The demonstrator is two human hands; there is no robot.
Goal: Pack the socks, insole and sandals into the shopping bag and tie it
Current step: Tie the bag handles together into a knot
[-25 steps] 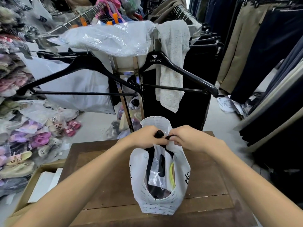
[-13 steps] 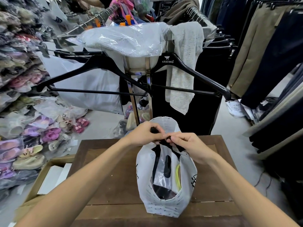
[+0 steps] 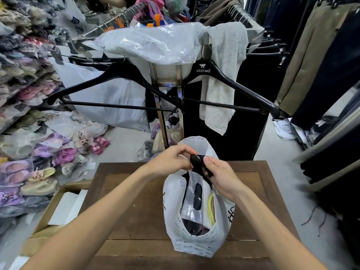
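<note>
A white printed shopping bag (image 3: 176, 230) stands upright on the brown wooden table (image 3: 132, 201). Its side gap shows a clear packet with something black (image 3: 195, 197), a yellow-green strap (image 3: 210, 208) and a dark item at the bottom. Black bag handles (image 3: 197, 164) rise above the bag's mouth. My left hand (image 3: 171, 159) pinches the handles from the left. My right hand (image 3: 220, 175) grips them from the right, slightly lower. Both hands touch the same black strip.
A clothes rack with black hangers (image 3: 202, 70), a plastic-wrapped garment (image 3: 153, 42) and a grey cloth (image 3: 224, 84) stands right behind the table. Bagged sandals (image 3: 64, 154) pile on the floor at left. A cardboard box (image 3: 58, 207) sits beside the table's left edge. Trousers (image 3: 311, 55) hang at right.
My hands have drawn slightly apart on the black handles, the right hand dropping lower and the left lifting. The camera view shifted a little.
</note>
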